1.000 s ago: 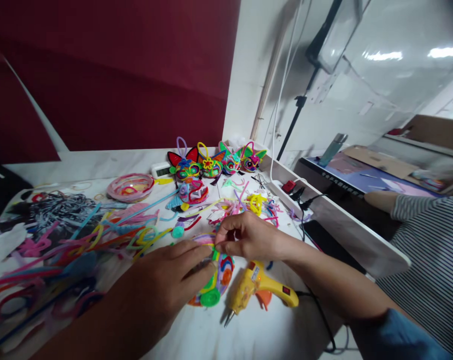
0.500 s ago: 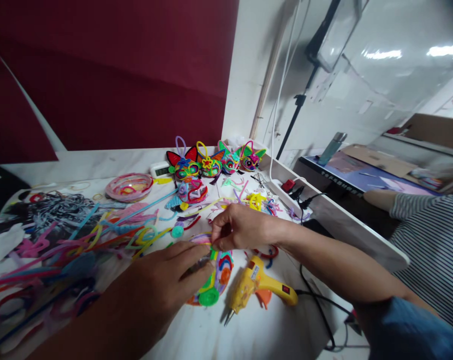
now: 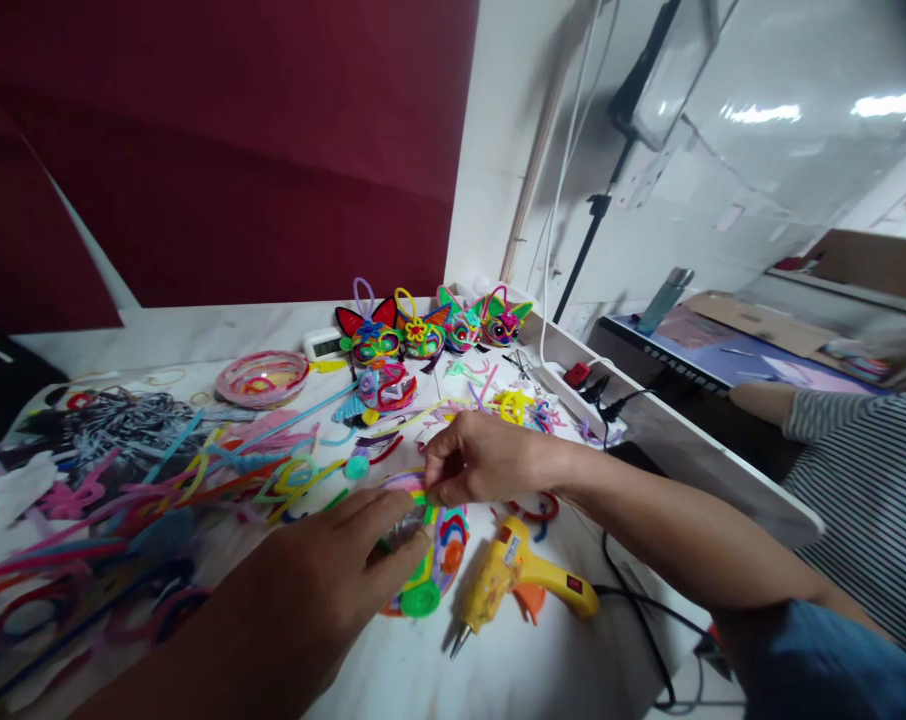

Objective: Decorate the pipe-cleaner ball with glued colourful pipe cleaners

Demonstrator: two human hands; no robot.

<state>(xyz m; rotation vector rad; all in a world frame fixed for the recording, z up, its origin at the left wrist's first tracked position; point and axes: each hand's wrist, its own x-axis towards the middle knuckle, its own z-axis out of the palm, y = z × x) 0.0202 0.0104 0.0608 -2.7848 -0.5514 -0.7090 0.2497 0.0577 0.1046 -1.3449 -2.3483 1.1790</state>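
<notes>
A colourful pipe-cleaner piece (image 3: 451, 545) with green, orange and purple coils lies on the white table between my hands. My left hand (image 3: 340, 560) covers its left side, thumb and fingers closed on it. At its top edge, my right hand (image 3: 472, 460) pinches a part, with thumb and forefinger together; the tip of the pinch is too small to make out. Just right of the piece lies a yellow glue gun (image 3: 509, 575), its nozzle pointing down and left.
Loose pipe cleaners (image 3: 273, 460) spread over the left. Several finished cat-faced ornaments (image 3: 378, 340) stand at the back near a pink bowl (image 3: 262, 378). A power strip (image 3: 573, 385) lies by the raised right edge; a person in a striped shirt (image 3: 865, 480) is at far right.
The view has shifted very slightly. Both hands stay on the colourful piece in nearly the same pose.
</notes>
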